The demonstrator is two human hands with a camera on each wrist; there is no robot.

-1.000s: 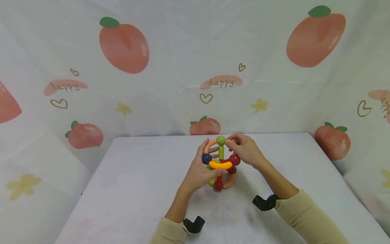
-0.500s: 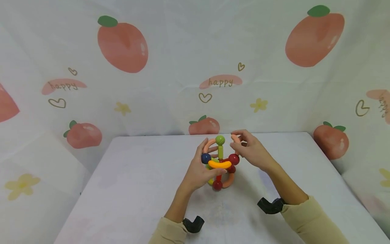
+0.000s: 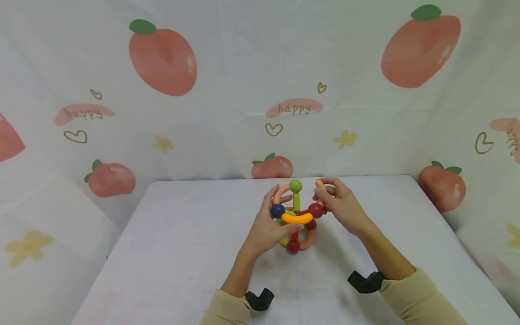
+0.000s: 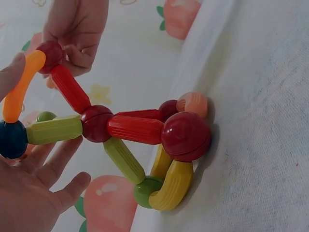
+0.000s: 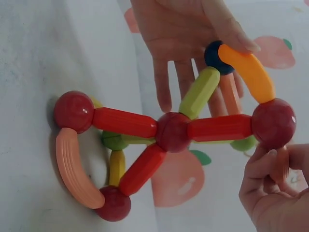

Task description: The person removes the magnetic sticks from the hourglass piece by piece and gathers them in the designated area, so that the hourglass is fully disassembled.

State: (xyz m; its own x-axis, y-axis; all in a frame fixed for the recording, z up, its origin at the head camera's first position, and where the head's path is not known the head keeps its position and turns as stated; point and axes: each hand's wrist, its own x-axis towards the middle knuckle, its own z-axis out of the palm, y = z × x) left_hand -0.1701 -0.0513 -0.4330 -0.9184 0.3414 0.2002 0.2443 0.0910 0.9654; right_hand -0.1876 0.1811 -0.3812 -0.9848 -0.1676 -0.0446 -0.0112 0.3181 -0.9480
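Note:
A toy of magnetic sticks and balls (image 3: 294,246) stands on the white table, a frame of red, green, yellow, orange and salmon sticks. My left hand (image 3: 264,232) holds its upper left side, thumb against the orange curved stick (image 5: 251,70) near the blue ball (image 3: 278,211), fingers stretched out behind. With thumb and fingers, my right hand (image 3: 341,205) pinches a salmon curved stick (image 3: 320,185). Its lower end is right at the right-hand red ball (image 5: 274,123). The upper end stands apart from the green ball (image 3: 295,185) on top. Another salmon curved stick (image 5: 75,166) lies low on the frame.
The white table (image 3: 183,253) reaches back to a cloth backdrop (image 3: 227,90) printed with peaches, hearts and "happy". Black wrist mounts (image 3: 260,299) sit on both wrists, beside rolled beige sleeves (image 3: 418,298).
My right hand has drawn the salmon stick's upper end rightward, away from the green ball. The left hand keeps its hold, and the toy has barely shifted.

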